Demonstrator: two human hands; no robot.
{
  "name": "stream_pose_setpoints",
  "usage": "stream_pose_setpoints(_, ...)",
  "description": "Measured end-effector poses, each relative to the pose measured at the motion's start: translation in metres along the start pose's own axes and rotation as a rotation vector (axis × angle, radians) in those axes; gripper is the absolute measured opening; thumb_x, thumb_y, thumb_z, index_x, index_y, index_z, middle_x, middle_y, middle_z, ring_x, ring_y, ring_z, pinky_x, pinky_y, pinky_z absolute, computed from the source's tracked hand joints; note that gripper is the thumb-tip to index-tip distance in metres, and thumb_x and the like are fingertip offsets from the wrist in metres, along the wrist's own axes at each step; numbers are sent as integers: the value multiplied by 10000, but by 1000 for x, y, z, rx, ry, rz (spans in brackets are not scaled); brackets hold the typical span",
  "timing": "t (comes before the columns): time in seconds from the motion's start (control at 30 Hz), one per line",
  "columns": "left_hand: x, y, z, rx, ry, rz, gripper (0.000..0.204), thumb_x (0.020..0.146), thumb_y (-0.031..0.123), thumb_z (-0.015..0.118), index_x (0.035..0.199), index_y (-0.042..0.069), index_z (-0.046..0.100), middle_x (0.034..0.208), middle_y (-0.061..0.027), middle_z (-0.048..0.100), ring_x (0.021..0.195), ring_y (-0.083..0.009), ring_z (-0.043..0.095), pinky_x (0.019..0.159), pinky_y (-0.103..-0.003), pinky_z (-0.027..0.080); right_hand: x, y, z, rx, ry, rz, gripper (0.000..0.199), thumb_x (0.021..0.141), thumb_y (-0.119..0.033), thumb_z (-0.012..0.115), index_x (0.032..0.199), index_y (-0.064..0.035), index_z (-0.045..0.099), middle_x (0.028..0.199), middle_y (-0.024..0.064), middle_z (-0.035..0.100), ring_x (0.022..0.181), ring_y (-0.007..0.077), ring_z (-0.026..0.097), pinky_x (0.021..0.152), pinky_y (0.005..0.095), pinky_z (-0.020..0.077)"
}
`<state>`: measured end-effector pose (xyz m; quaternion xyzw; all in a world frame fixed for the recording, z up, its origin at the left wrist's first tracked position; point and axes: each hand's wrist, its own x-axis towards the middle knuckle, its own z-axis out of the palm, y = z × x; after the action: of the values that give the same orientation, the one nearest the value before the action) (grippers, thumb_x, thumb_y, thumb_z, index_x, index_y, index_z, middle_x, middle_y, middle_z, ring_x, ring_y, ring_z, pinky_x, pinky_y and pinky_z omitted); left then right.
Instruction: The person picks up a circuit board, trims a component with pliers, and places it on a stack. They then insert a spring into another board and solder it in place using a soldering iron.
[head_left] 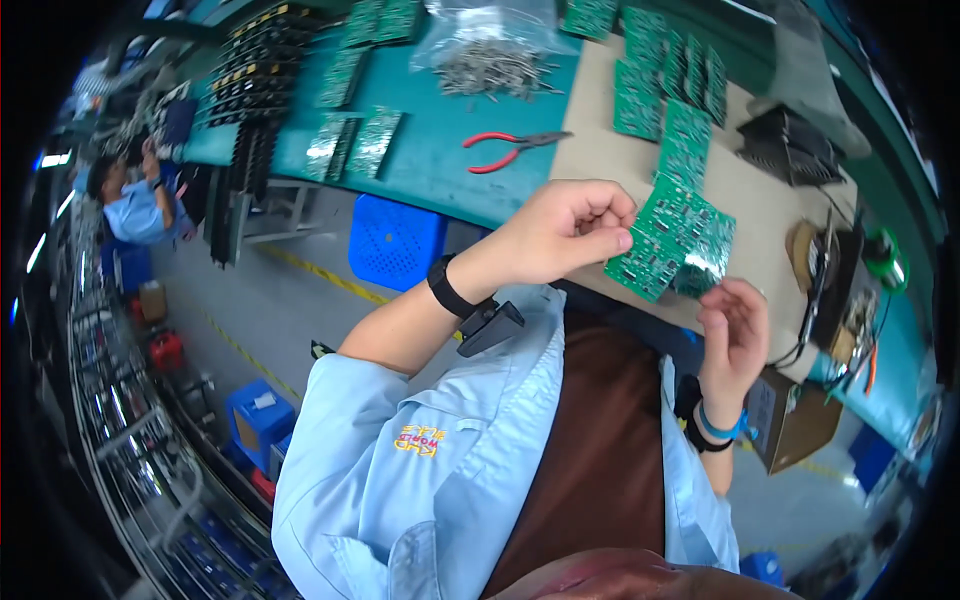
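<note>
A green circuit board with many small parts is tilted in front of me, above the near edge of the bench. My left hand pinches its left edge between thumb and curled fingers. Along the board's right side is a shiny patch, with a dark rounded part low down. My right hand is at the board's lower right corner, fingers curled and thumb close to the index finger. Whether anything small sits between those fingertips I cannot make out. Just beyond the held board, another green board lies on brown cardboard.
Red-handled pliers lie on the green mat, below a bag of metal pins. More circuit boards rest at the left and far right. A blue stool stands under the bench. Far left, another person sits.
</note>
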<state>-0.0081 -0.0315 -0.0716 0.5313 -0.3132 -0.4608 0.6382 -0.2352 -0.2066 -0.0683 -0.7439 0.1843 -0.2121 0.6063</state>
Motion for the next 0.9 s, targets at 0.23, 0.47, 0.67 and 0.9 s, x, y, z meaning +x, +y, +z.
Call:
stream_pose_setpoints(0.23, -55, 54, -103, 177, 451, 6, 113, 944, 132, 690, 1041, 74, 688, 896, 44, 660, 832, -59, 606, 723, -237, 482, 2, 14, -16, 28, 173, -13, 256, 1018, -33, 588, 1266, 21, 562, 1023, 65, 635, 853, 114, 585, 775, 239, 492)
stream_pose_setpoints(0.47, -83, 103, -240, 458, 975, -69, 208, 959, 218, 658, 1107, 83, 712, 976, 29, 676, 918, -98, 615, 758, -292, 490, 5, 16, -16, 26, 217, -31, 221, 1027, -53, 589, 1234, 23, 581, 1020, 63, 632, 830, 107, 575, 750, 233, 483)
stream_pose_setpoints(0.67, -56, 78, -292, 722, 882, -285, 202, 963, 210, 657, 1077, 66, 740, 892, 43, 682, 804, -101, 592, 727, -272, 459, -4, 18, -14, -5, 255, -24, 217, 1027, -48, 587, 1232, 23, 585, 1023, 66, 633, 831, 107, 573, 748, 231, 485)
stream_pose_setpoints(0.9, -49, 66, -283, 1128, 927, -282, 293, 940, 262, 676, 1099, 28, 754, 1014, -108, 758, 951, -241, 713, 842, -354, 536, -12, 21, -21, -18, 276, -16, 224, 1025, -41, 588, 1239, 25, 586, 1034, 69, 638, 835, 103, 580, 757, 232, 491)
